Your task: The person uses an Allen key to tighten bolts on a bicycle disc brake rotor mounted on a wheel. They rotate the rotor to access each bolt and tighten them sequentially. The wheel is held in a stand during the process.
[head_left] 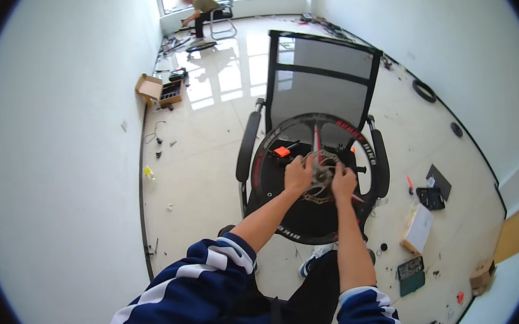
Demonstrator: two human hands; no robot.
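A black bicycle wheel (266,222) with red and white markings lies tilted over the seat of a black mesh-backed office chair (318,99). At its hub is a metal brake disc (317,199) with a toothed-looking, perforated rim. My left hand (298,175) is closed on the left side of the disc, and my right hand (344,181) is closed on its right side. Fingertips of both hands are partly hidden against the disc. Through the wheel, an orange-red item (282,152) and dark tools show on the seat.
Chair armrests (248,145) flank the wheel. An open cardboard box (151,88) stands by the left wall. On the right floor lie a black tool case (431,198), a white box (417,228), a green case (411,276) and a tyre (424,91). Another person (204,12) sits near the windows.
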